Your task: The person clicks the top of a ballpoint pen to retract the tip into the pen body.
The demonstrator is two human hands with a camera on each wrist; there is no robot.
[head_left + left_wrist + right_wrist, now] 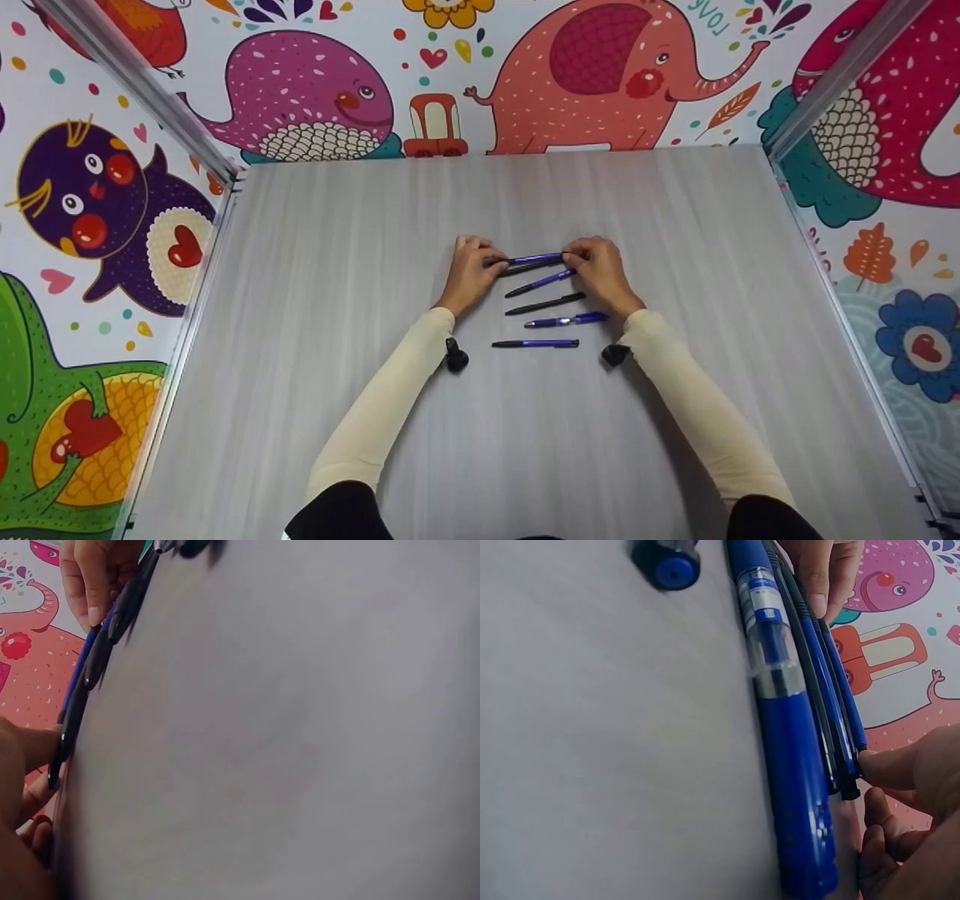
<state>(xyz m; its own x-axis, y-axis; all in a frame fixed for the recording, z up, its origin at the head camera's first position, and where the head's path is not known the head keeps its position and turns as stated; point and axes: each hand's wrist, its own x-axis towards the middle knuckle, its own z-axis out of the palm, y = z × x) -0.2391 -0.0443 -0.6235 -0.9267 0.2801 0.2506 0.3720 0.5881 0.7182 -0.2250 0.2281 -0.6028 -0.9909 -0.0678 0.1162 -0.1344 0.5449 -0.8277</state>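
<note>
Near the middle of the table, my left hand (471, 270) pinches the left, dark end of a blue pen (536, 257). Its right end is between the thumb and fingers of my right hand (600, 274). Just below it lies a black pen (531, 267), its right end hidden by the blue one. Nearer to me, in a loose column, are a blue-and-black pen (541, 283), another black pen (545, 304) and a thicker blue pen with a clear section (772, 645). The lowest blue-and-black pen (535, 343) lies apart from the hands.
The grey wood-grain table (337, 300) extends around the pens on every side. Printed cartoon panels (442, 75) stand along its back and sides, with metal posts (840, 82) at the far corners. A black wrist camera (456, 355) hangs at the left sleeve, another (615, 355) at the right.
</note>
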